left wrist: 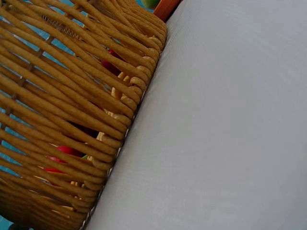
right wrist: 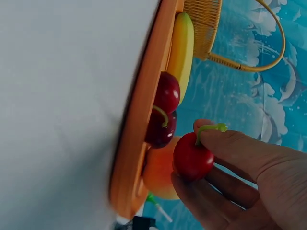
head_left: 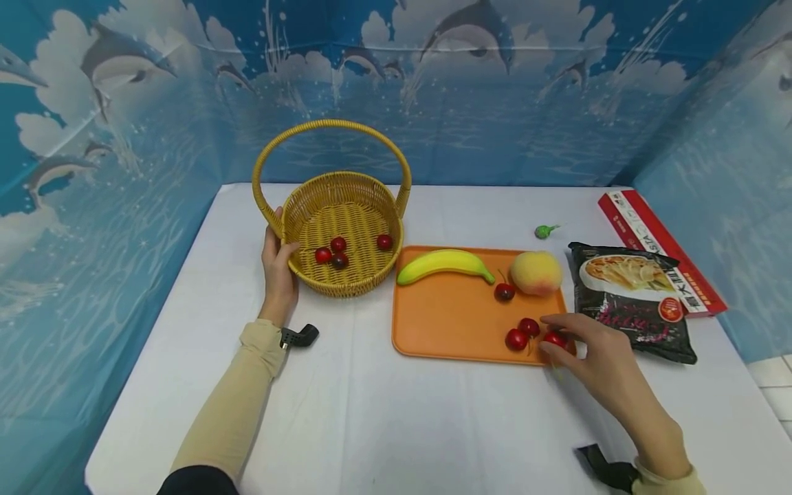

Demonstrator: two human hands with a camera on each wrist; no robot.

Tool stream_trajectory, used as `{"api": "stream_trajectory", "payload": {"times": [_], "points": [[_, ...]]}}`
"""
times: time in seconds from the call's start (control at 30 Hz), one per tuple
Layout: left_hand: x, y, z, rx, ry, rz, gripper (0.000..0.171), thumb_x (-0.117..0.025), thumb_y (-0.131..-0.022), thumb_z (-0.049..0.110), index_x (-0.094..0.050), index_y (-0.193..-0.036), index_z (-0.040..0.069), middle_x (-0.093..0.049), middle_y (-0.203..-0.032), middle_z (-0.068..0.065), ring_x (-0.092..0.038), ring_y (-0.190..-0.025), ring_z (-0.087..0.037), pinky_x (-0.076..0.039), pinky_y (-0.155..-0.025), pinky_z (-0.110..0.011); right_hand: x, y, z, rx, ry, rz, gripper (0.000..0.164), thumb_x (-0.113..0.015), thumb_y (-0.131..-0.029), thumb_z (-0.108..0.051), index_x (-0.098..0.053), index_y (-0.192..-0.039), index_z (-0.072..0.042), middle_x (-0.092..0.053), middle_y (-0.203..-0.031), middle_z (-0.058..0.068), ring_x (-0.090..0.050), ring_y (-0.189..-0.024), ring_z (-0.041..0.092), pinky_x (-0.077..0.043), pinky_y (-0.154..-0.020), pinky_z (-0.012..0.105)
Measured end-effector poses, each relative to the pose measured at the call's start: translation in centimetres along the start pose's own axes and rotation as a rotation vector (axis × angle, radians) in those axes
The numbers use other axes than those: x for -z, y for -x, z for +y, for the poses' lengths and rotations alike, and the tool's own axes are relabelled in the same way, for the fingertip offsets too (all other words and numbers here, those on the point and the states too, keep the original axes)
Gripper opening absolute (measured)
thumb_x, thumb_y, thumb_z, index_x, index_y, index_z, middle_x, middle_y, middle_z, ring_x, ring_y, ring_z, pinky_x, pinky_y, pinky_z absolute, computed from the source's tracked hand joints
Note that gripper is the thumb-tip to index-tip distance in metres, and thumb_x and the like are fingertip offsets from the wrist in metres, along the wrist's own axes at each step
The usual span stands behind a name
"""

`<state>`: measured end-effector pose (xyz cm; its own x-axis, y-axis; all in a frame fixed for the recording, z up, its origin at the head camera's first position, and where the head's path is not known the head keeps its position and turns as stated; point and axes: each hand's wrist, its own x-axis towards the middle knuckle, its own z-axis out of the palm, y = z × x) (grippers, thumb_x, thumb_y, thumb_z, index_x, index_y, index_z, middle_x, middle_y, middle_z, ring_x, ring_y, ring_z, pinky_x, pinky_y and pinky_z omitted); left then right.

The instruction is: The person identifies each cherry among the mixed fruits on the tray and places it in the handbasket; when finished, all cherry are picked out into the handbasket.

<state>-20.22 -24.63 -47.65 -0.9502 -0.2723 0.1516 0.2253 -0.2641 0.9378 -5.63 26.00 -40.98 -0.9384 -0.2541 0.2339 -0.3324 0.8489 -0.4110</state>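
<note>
My left hand [head_left: 280, 275] grips the left side of a yellow woven basket [head_left: 345, 285], thumb at the rim, below its tall arched handle [head_left: 331, 124]. Several cherries [head_left: 338, 245] lie inside. On the right, my right hand [head_left: 603, 357] pinches a red cherry [right wrist: 193, 158] with a green stem between thumb and fingers, over the front right corner of an orange tray [head_left: 445, 323]. Two cherries [head_left: 516, 339] sit together just left of those fingers. Farther back on the tray are a darker cherry [head_left: 504, 292], a peach [head_left: 535, 273] and a yellow banana [head_left: 444, 264].
Right of the tray, a black food packet [head_left: 631, 295] partly covers a red and white box [head_left: 650, 220]. A small green item [head_left: 544, 232] lies behind the tray. A white cloth [head_left: 402, 426] covers the table, and a blue dolphin-print curtain [head_left: 495, 130] stands behind it.
</note>
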Motion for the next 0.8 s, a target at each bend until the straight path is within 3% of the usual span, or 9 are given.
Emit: {"api": "stream_trajectory", "payload": {"times": [0.17,0.3,0.43,0.53,0.8], "points": [[0.1,0.0,0.0,0.004,0.002,0.003,0.075,-0.046,-0.096,-0.002,-0.039,-0.164,0.028,-0.037,-0.168,0.002,-0.034,-0.156,-0.025,-0.029,-0.129,-0.044,0.0,-1.3,-1.1,0.031,-0.033,-0.019,0.046,-0.092,-0.079,-0.012,-0.077,-0.122,-0.010,-0.078,-0.113,0.009,-0.069,-0.092,0.025,-0.054,-0.078,0.025],[0.1,0.0,0.0,-0.002,-0.003,-0.001,0.074,-0.045,-0.097,-0.002,-0.040,-0.163,0.032,-0.036,-0.168,0.002,-0.034,-0.156,-0.025,-0.029,-0.129,-0.043,-0.3,-2.6,-2.0,0.113,-0.059,-0.001,0.045,-0.092,-0.078,-0.009,-0.077,-0.120,-0.010,-0.078,-0.113,0.006,-0.073,-0.101,0.025,-0.049,-0.088,0.013],[0.1,-0.1,-0.1,-0.006,-0.010,-0.001,0.075,-0.045,-0.096,-0.002,-0.038,-0.164,0.028,-0.037,-0.168,0.002,-0.034,-0.156,-0.025,-0.028,-0.129,-0.044,-0.6,-4.2,-3.0,0.174,-0.071,-0.008,0.043,-0.093,-0.077,-0.008,-0.077,-0.117,-0.010,-0.078,-0.112,0.005,-0.072,-0.097,0.022,-0.059,-0.087,0.027],[0.1,-0.1,-0.1,-0.003,-0.012,-0.001,0.075,-0.045,-0.096,-0.002,-0.036,-0.166,0.025,-0.037,-0.168,0.003,-0.034,-0.156,-0.024,-0.028,-0.129,-0.045,-1.0,-5.4,-3.8,0.201,-0.086,-0.031,0.041,-0.093,-0.077,-0.007,-0.078,-0.116,-0.011,-0.078,-0.108,0.005,-0.072,-0.092,0.018,-0.063,-0.080,0.048],[-0.1,0.0,0.1,-0.003,-0.011,0.005,0.076,-0.048,-0.093,0.002,-0.035,-0.166,0.023,-0.036,-0.169,0.001,-0.033,-0.157,-0.025,-0.027,-0.129,-0.044,-1.8,-8.7,-6.4,0.212,-0.148,-0.143,0.039,-0.088,-0.085,-0.015,-0.077,-0.122,-0.011,-0.078,-0.109,0.005,-0.072,-0.093,0.017,-0.063,-0.082,0.046]]}}
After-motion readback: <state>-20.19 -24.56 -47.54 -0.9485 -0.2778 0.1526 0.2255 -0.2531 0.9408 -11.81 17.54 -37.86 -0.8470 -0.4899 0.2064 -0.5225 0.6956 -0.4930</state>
